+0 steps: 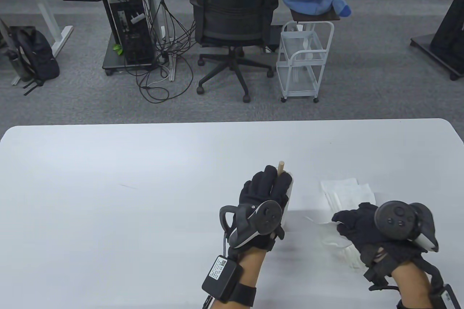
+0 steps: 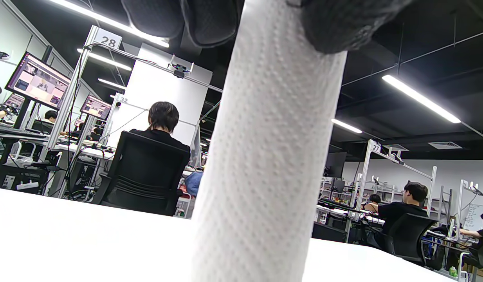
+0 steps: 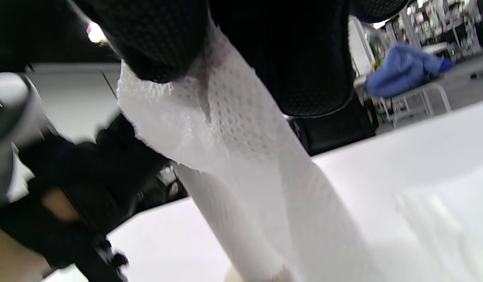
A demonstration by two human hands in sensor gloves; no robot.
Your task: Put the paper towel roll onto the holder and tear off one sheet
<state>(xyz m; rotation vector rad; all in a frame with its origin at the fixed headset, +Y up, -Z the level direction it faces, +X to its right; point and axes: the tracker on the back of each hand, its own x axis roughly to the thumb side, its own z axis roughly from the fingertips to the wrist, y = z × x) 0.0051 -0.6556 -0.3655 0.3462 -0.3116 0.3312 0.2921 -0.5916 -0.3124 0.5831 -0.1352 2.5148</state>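
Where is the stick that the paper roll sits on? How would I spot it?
Look at the white table, near its middle, where the left hand grips the paper towel roll. The wooden stick pokes up past the fingertips, the only tan thing there.

The paper towel roll (image 1: 289,200) is standing on the bench (image 1: 108,196) under the left hand (image 1: 262,196); loose sheets (image 1: 346,189) are lying to its right, beside the right hand (image 1: 359,222).

Open-plan office-laboratory: grey carpet floor (image 1: 377,80), black mesh office chair (image 1: 233,8) at 12 o'clock, black computer tower (image 1: 132,30) at 11 o'clock, numbered workstation frames with monitors (image 2: 38,80).
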